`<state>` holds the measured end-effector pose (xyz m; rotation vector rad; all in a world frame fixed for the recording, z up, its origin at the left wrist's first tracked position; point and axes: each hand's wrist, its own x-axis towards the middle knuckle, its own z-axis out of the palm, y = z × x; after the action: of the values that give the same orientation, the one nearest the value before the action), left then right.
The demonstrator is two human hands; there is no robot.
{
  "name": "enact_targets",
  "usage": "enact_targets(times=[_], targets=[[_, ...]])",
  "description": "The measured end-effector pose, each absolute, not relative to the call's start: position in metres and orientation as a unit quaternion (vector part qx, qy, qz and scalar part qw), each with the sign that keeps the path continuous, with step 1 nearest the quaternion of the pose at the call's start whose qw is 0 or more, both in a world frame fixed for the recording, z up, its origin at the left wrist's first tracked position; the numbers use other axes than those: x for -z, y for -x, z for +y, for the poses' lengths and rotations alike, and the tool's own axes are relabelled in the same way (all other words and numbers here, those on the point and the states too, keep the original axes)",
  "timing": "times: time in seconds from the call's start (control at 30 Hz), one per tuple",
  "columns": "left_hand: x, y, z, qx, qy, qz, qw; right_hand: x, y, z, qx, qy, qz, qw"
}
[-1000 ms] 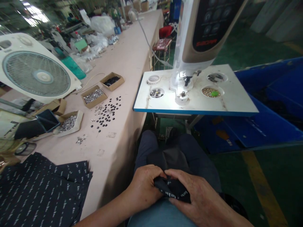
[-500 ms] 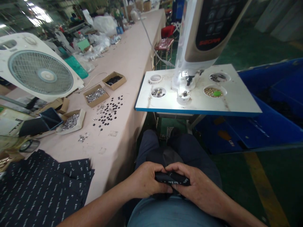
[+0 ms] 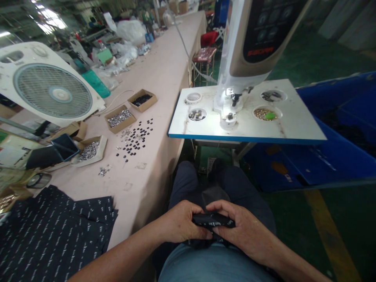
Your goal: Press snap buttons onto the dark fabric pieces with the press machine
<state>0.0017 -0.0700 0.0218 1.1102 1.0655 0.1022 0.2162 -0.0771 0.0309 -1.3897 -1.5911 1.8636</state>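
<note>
Over my lap, a folded piece of black fabric [image 3: 214, 220] with small white lettering is held between both hands. My left hand [image 3: 185, 222] grips its left end, thumb on the near side. My right hand [image 3: 239, 227] closes on the right end, fingers on top and thumb below. More dark cloth hangs beneath, partly hidden by the hands. In front of me stands a snap press machine [image 3: 232, 98], its white tabletop [image 3: 202, 131] edged in blue. Cups sunk into it hold small metal parts [image 3: 196, 114] and brass-coloured pieces [image 3: 263, 114].
On the long table [image 3: 164, 74] at left lie a stack of black printed fabric [image 3: 58, 231], loose black snap caps [image 3: 136, 143], boxes of metal snap parts [image 3: 120, 117] and a box fan [image 3: 57, 92]. A large blue bin [image 3: 346, 156] stands at right.
Both hands keep hold of the black fabric in nearly the same place. The fingers and the cloth have shifted very slightly, and the view has moved a little.
</note>
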Motion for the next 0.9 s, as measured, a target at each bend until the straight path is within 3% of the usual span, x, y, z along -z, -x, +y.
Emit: enact_targets(times=[0.33,0.63,0.9], targets=[[-0.013,-0.013,-0.07,-0.095,-0.467,0.519,0.709,-0.029,-0.221,-0.068,-0.613,0.505,-0.581,0.177],[-0.006,-0.019,-0.023,-0.127,-0.463,0.445,0.756,-0.029,-0.245,-0.023,-0.715,0.416,-0.523,0.205],[-0.032,-0.049,0.047,-0.153,-0.5,0.475,0.708,-0.029,-0.268,0.025,-0.572,0.488,-0.621,0.22]])
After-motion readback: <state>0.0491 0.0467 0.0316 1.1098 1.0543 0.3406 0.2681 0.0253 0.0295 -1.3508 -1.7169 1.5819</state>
